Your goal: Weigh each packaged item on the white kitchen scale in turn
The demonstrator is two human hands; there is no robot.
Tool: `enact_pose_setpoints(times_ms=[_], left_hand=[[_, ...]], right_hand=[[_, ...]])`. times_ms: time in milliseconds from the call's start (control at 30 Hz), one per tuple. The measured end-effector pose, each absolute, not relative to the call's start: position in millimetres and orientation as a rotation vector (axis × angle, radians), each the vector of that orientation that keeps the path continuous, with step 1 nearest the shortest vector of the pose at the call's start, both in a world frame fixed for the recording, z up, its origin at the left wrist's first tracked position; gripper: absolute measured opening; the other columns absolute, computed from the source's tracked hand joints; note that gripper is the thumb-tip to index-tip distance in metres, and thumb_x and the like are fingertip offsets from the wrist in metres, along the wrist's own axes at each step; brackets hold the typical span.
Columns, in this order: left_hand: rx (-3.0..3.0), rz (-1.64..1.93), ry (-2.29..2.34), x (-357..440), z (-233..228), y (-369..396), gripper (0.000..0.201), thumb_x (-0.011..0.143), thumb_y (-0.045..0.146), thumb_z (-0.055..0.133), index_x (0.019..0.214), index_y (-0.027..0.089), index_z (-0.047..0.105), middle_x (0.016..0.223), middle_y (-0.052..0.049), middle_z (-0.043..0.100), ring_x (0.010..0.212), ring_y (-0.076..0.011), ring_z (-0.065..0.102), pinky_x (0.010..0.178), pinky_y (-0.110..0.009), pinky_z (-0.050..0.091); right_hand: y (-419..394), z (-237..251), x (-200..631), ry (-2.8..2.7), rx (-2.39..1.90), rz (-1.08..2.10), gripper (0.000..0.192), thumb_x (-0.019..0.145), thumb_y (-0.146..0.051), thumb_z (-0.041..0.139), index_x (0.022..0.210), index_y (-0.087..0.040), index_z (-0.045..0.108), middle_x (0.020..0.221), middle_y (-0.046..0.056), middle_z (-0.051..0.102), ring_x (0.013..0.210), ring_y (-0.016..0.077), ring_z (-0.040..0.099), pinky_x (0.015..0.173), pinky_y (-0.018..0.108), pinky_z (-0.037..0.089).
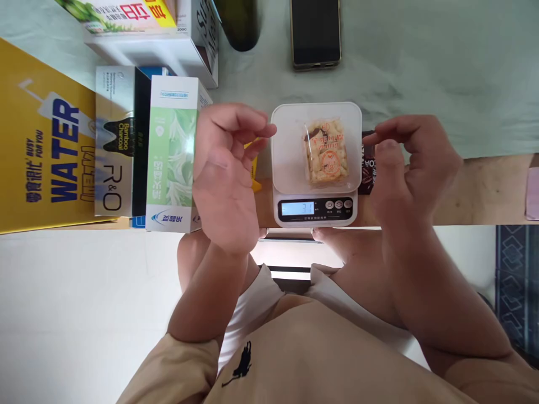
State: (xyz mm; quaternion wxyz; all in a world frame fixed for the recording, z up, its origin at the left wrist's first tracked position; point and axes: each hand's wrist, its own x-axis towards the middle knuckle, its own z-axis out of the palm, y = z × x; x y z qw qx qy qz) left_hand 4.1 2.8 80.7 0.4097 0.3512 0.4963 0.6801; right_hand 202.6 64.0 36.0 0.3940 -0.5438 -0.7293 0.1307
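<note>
A white digital kitchen scale (286, 168) lies at the table's front edge. On its platform rests a clear-wrapped snack packet (326, 154) with red print and pale, nutty-looking pieces inside. The display (297, 209) shows the digits 3 and 1; I cannot tell whether a point stands between them. My left hand (229, 174) hovers by the scale's left side, fingers loosely bent and apart, holding nothing. To the right of the scale is my right hand (415, 163), thumb and forefinger apart, beside a dark brown packet (368, 168) that the scale and hand partly hide.
A green and white toothpaste box (174, 151), a black and silver box (120, 112) and a large yellow box (46, 151) stand at left. Behind them is a white box (168, 53). A dark bottle (240, 22) and a phone (315, 33) lie farther back.
</note>
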Motion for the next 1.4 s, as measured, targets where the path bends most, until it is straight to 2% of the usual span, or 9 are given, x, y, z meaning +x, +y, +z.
enact_pose_setpoints(times_ms=[100, 300, 567, 733, 967, 1067, 1233, 1300, 1400], left_hand=[[0.888, 1.709, 1.208, 1.0, 75.6, 7.7, 0.045, 0.084, 0.07, 0.08, 0.09, 0.026, 0.072, 0.102, -0.005, 0.066, 0.105, -0.027, 0.067, 0.102, -0.047, 0.056], [1.2, 1.748, 1.155, -11.0, 47.6, 16.3, 0.055, 0.09, 0.08, 0.061, 0.095, 0.028, 0.076, 0.098, -0.005, 0.073, 0.099, -0.0319, 0.073, 0.085, -0.048, 0.059], [1.374, 1.698, 1.177, -10.7, 35.8, 17.0, 0.047, 0.103, 0.069, 0.048, 0.105, 0.03, 0.074, 0.102, -0.006, 0.071, 0.1, -0.0293, 0.07, 0.088, -0.047, 0.056], [1.89, 1.422, 1.227, -6.3, 32.4, 21.4, 0.044, 0.106, 0.067, 0.04, 0.109, 0.03, 0.064, 0.102, -0.007, 0.074, 0.092, -0.0293, 0.071, 0.079, -0.045, 0.053], [1.913, 1.374, 1.317, -2.2, 33.5, 21.9, 0.043, 0.107, 0.065, 0.038, 0.105, 0.031, 0.064, 0.095, -0.005, 0.075, 0.085, -0.0292, 0.071, 0.075, -0.047, 0.053], [1.759, 1.46, 1.251, 6.1, 32.9, 19.1, 0.045, 0.106, 0.067, 0.04, 0.109, 0.032, 0.068, 0.101, -0.005, 0.077, 0.093, -0.03, 0.074, 0.08, -0.049, 0.058], [1.78, 1.442, 1.057, 13.3, 34.0, 18.6, 0.044, 0.107, 0.064, 0.043, 0.119, 0.032, 0.07, 0.122, -0.007, 0.076, 0.123, -0.0317, 0.073, 0.104, -0.052, 0.062], [1.828, 1.387, 0.934, 12.7, 32.8, 21.4, 0.047, 0.108, 0.062, 0.039, 0.128, 0.03, 0.068, 0.138, -0.009, 0.073, 0.136, -0.0326, 0.068, 0.114, -0.052, 0.06], [1.964, 1.401, 0.762, 12.0, 28.6, 26.0, 0.047, 0.107, 0.052, 0.038, 0.139, 0.026, 0.061, 0.154, -0.013, 0.065, 0.144, -0.0328, 0.064, 0.112, -0.054, 0.062]], right_hand=[[63.5, 35.7, 200.3, -1.833, -1.384, 0.37, 0.03, 0.095, -0.038, 0.048, 0.102, -0.021, 0.072, 0.093, 0.002, 0.078, 0.098, 0.0251, 0.074, 0.093, 0.052, 0.055], [61.9, 39.4, 197.9, -1.824, -1.398, 0.383, 0.026, 0.092, -0.035, 0.049, 0.1, -0.023, 0.071, 0.091, 0.002, 0.077, 0.093, 0.0254, 0.073, 0.091, 0.052, 0.056], [60.1, 41.7, 193.6, -1.897, -1.377, 0.333, 0.021, 0.092, -0.028, 0.05, 0.097, -0.023, 0.07, 0.095, 0.004, 0.078, 0.095, 0.0259, 0.074, 0.096, 0.051, 0.054], [59.1, 40.5, 193.3, -1.997, -1.36, 0.288, 0.028, 0.094, -0.036, 0.049, 0.108, -0.023, 0.07, 0.105, 0.007, 0.079, 0.101, 0.0279, 0.073, 0.094, 0.051, 0.054], [52.6, 35.3, 191.1, -2.114, -1.369, 0.386, 0.04, 0.094, -0.048, 0.062, 0.129, -0.029, 0.059, 0.116, 0.006, 0.076, 0.117, 0.0309, 0.069, 0.104, 0.057, 0.051], [52.0, 34.3, 192.7, -2.084, -1.259, 0.482, 0.042, 0.094, -0.045, 0.063, 0.132, -0.031, 0.053, 0.13, 0.007, 0.069, 0.122, 0.0279, 0.067, 0.103, 0.053, 0.054], [52.4, 39.1, 191.3, -1.677, -1.192, 0.825, 0.033, 0.092, -0.031, 0.063, 0.124, -0.035, 0.054, 0.129, 0.001, 0.064, 0.108, 0.0178, 0.069, 0.088, 0.039, 0.059], [53.5, 44.1, 190.6, -1.47, -1.143, 1.031, 0.042, 0.086, -0.028, 0.07, 0.123, -0.035, 0.052, 0.127, -0.001, 0.066, 0.101, 0.0156, 0.071, 0.084, 0.036, 0.06], [59.4, 51.6, 194.8, -1.277, -1.077, 1.277, 0.056, 0.078, -0.029, 0.074, 0.127, -0.037, 0.047, 0.116, -0.003, 0.072, 0.095, 0.016, 0.074, 0.083, 0.037, 0.063]])
